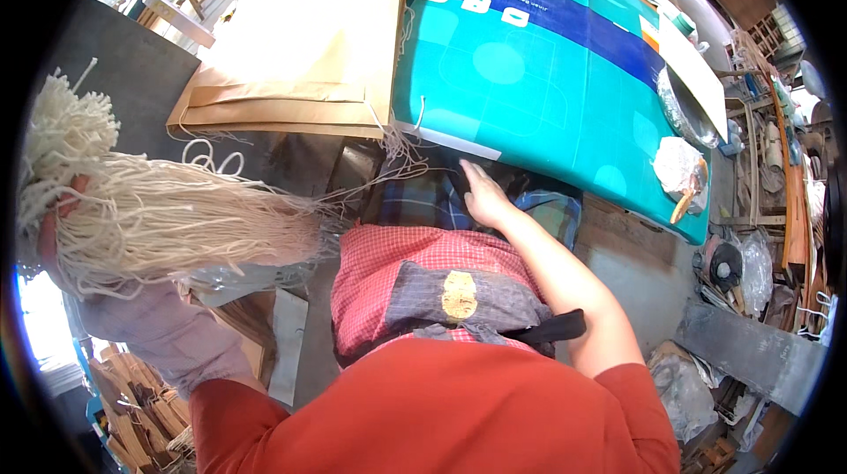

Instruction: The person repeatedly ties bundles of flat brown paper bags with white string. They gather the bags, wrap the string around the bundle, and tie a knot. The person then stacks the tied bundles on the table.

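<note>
String (pixel 168 218) fills my left hand (pixel 62 218): a thick cream bundle, my fingers clamped around it near its looped end, loose strands trailing toward my lap. My right hand (pixel 483 196) lies flat with fingers together on the plaid cloth (pixel 423 200), just below the teal sheet (pixel 529 77) and beside brown paper (pixel 300 41).

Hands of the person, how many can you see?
2: the left hand sits mostly hidden in a bundle of cream strings; the right hand rests flat on plaid cloth.
</note>
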{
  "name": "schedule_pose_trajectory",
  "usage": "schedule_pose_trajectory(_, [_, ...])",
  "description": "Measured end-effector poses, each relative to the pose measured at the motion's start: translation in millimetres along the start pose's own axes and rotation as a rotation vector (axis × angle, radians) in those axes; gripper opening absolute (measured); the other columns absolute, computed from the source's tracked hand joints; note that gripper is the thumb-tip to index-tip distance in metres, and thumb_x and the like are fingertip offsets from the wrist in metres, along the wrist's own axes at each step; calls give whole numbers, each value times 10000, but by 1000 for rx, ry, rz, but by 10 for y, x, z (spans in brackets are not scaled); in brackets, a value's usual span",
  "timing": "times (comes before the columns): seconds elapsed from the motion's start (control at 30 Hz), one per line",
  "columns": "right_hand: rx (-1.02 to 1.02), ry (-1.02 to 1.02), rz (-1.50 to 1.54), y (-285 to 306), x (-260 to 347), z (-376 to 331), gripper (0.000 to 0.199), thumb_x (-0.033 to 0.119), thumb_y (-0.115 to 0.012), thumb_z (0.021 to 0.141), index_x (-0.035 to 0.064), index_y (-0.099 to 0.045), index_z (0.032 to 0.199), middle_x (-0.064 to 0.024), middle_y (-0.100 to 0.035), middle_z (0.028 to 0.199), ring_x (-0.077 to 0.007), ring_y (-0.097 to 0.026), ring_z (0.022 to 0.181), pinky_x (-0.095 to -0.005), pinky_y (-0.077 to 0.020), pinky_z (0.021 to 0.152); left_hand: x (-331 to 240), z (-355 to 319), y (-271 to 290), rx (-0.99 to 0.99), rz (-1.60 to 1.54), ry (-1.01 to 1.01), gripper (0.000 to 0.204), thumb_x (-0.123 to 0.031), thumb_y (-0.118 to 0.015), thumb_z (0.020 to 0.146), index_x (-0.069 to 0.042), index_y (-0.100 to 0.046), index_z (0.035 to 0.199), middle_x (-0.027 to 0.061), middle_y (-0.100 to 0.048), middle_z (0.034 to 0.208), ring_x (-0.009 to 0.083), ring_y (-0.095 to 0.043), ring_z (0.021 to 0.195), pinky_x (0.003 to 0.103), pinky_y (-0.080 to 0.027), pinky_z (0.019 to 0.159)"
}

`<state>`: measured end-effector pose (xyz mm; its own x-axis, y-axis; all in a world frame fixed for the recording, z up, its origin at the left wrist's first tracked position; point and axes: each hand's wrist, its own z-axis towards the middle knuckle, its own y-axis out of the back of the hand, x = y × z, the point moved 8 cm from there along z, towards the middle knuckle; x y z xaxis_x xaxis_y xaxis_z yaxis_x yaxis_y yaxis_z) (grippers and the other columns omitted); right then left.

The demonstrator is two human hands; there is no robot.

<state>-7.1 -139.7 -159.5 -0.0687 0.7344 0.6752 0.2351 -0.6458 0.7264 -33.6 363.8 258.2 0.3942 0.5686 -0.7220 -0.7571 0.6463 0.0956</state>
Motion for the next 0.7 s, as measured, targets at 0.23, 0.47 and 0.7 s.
schedule_pose_trajectory(0.23, [187, -100, 140, -428, 89, 360, 268, 190, -569, 848, 28, -544, 1060, -203, -626, 963, -381, -594, 924, -453, -468, 776, 20, -230, 144, -7, 20, 56, 457, -151, -608, 819, 12, -485, 1227, 188, -555, 1176, 291, -569, 1063, 401, -489, 898])
schedule_pose_trajectory(0.47, [228, 35, 107, 494, 736, -122, 205, 213, -566, 848, 44, -657, 921, -158, -657, 873, -342, -625, 854, -409, -493, 754, 200, -514, 240, -3, 6, 128, 465, -133, -606, 805, 11, -482, 1229, 182, -557, 1163, 286, -574, 1049, 396, -493, 887])
schedule_pose_trajectory(0.7, [44, 380, -224, 403, 1141, 196, 240, 143, -588, 767, 107, -657, 994, -116, -645, 874, -305, -626, 871, -415, -509, 736, 298, -560, 225, -12, -29, 150, 474, -115, -603, 792, 9, -478, 1231, 176, -559, 1150, 281, -578, 1034, 391, -497, 876])
